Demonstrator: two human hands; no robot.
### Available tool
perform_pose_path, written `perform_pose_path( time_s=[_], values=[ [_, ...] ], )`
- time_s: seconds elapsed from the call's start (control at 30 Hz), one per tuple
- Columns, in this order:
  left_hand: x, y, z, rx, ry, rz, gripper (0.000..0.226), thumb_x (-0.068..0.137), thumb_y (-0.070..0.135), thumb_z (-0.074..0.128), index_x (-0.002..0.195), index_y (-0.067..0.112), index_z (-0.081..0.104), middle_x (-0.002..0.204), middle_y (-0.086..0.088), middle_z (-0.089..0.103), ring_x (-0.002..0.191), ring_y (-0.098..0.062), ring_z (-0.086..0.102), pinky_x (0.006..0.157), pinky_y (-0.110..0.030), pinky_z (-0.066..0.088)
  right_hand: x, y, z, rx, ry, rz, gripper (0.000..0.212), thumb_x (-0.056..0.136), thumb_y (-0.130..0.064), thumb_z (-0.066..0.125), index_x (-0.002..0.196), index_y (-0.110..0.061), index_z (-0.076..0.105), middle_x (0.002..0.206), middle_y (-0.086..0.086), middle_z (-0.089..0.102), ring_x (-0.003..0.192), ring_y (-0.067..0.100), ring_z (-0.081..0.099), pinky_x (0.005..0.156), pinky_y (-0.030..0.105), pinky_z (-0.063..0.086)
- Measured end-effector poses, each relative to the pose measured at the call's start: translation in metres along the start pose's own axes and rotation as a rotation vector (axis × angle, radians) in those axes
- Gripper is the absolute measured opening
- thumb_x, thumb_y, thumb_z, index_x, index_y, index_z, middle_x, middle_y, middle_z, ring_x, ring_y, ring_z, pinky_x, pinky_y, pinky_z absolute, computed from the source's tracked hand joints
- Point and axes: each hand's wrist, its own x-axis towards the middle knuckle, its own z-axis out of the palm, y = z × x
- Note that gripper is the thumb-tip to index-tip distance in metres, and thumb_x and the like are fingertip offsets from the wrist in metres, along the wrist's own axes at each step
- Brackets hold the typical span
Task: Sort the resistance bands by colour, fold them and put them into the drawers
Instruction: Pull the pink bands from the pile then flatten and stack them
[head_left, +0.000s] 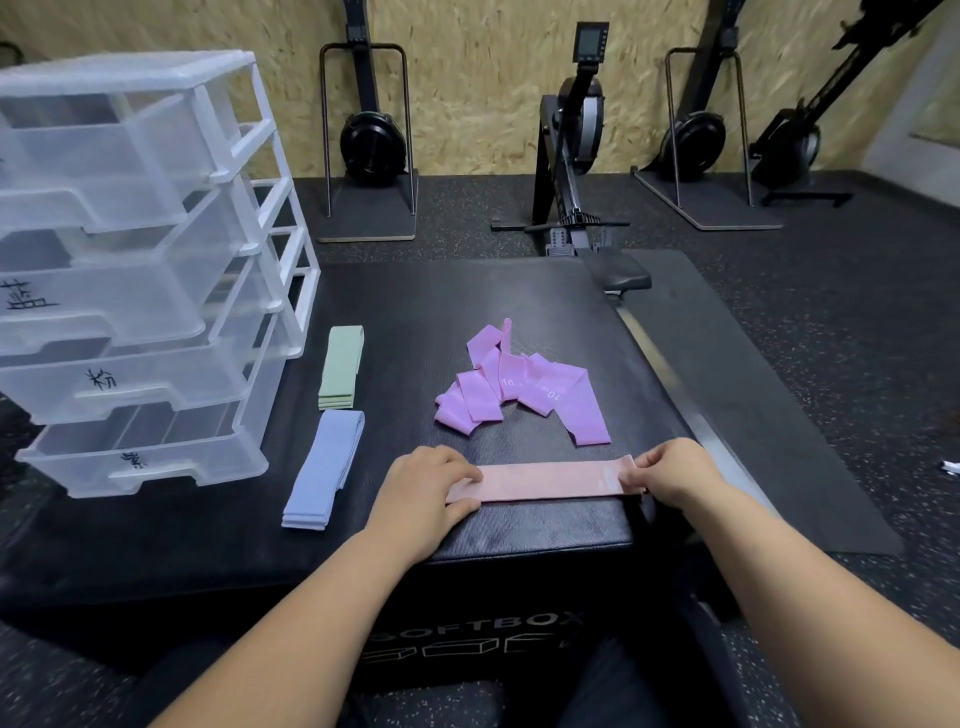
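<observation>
A pale pink band (550, 480) lies flat and stretched sideways near the front edge of the black soft box (519, 291). My left hand (423, 496) holds its left end between thumb and fingers. My right hand (675, 470) pinches its right end. Behind it lies a loose heap of purple bands (519, 387). To the left, a folded green stack (341, 366) and a folded blue stack (324, 467) lie on the box. A clear plastic drawer unit (130, 260) stands at the left, several of its drawers pulled out.
Rowing machines (571, 150) stand on the gym floor behind the box, one close to its far right corner with a black seat (621, 273). A dark mat (753, 389) lies to the right of the box.
</observation>
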Motion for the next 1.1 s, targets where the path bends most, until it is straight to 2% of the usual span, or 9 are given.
perform_pose_path(
  time_s=[0.17,0.3,0.33,0.43,0.57,0.73,0.87,0.97,1.1],
  values=[
    [0.0,0.003,-0.001,-0.035,-0.026,-0.032,0.035,0.087,0.05,0.077,0.12,0.041,0.071,0.127,0.02,0.059,0.123,-0.015,0.05,0.109,-0.041,0.039,-0.016,-0.009,-0.001,0.094,0.086,-0.088,0.029,0.086,-0.035,0.082,0.068,-0.015,0.07,0.05,-0.01,0.062,0.052,0.012,0.055,0.055,0.027,0.042],
    [0.009,0.016,-0.003,-0.169,0.03,-0.083,0.044,0.078,0.057,0.076,0.119,0.041,0.072,0.128,0.02,0.057,0.127,-0.016,0.045,0.11,-0.04,0.039,-0.026,-0.023,0.0,0.374,0.104,-0.15,0.023,0.088,-0.031,0.08,0.078,-0.012,0.071,0.067,0.0,0.07,0.054,0.013,0.064,0.066,0.034,0.063],
    [0.012,0.021,-0.004,-0.182,0.034,-0.085,0.042,0.08,0.055,0.076,0.119,0.04,0.072,0.128,0.02,0.058,0.125,-0.016,0.046,0.109,-0.04,0.04,-0.025,-0.025,0.001,0.349,0.14,-0.156,0.024,0.086,-0.035,0.081,0.078,-0.014,0.072,0.069,-0.003,0.073,0.059,0.016,0.066,0.07,0.04,0.063],
    [0.016,0.032,-0.004,-0.074,-0.024,-0.037,0.039,0.086,0.05,0.076,0.123,0.04,0.068,0.129,0.017,0.058,0.126,-0.017,0.049,0.109,-0.042,0.038,-0.023,-0.021,0.002,0.154,0.184,-0.142,0.025,0.084,-0.042,0.08,0.078,-0.019,0.071,0.073,-0.007,0.074,0.071,0.018,0.07,0.065,0.032,0.051],
    [0.019,0.033,-0.007,0.072,-0.164,-0.037,0.049,0.089,0.053,0.074,0.134,0.039,0.06,0.136,0.009,0.055,0.128,-0.02,0.049,0.111,-0.041,0.038,-0.019,-0.009,0.007,0.192,0.156,-0.063,0.027,0.082,-0.047,0.08,0.079,-0.02,0.074,0.072,-0.005,0.076,0.071,0.025,0.074,0.075,0.039,0.063],
    [0.022,0.028,-0.012,0.102,-0.156,-0.017,0.042,0.092,0.05,0.072,0.131,0.039,0.061,0.132,0.008,0.057,0.123,-0.022,0.052,0.107,-0.043,0.041,-0.02,-0.007,0.003,0.135,0.122,-0.029,0.014,0.076,-0.03,0.084,0.081,-0.021,0.074,0.077,-0.005,0.077,0.073,0.024,0.075,0.072,0.033,0.06],
    [0.021,0.025,-0.013,0.107,-0.158,-0.006,0.04,0.093,0.051,0.072,0.13,0.038,0.061,0.131,0.009,0.056,0.122,-0.021,0.051,0.103,-0.041,0.042,-0.016,-0.009,0.0,0.098,0.066,0.018,0.02,0.068,-0.021,0.086,0.082,-0.016,0.073,0.081,0.0,0.078,0.073,0.026,0.076,0.08,0.042,0.065],
    [0.019,0.024,-0.013,0.096,-0.162,-0.007,0.04,0.093,0.051,0.072,0.129,0.038,0.062,0.131,0.011,0.056,0.122,-0.02,0.05,0.102,-0.041,0.042,-0.014,-0.01,0.0,0.011,0.031,0.018,0.016,0.068,-0.023,0.086,0.076,-0.012,0.078,0.07,0.005,0.075,0.068,0.027,0.072,0.07,0.034,0.062],
    [0.018,0.023,-0.014,0.079,-0.163,-0.008,0.039,0.092,0.05,0.074,0.127,0.038,0.062,0.13,0.012,0.056,0.121,-0.019,0.049,0.101,-0.041,0.042,-0.014,-0.011,-0.003,-0.071,-0.003,0.025,0.015,0.073,-0.025,0.085,0.077,-0.01,0.081,0.062,0.005,0.066,0.063,0.023,0.058,0.055,0.026,0.042]
  ],
)
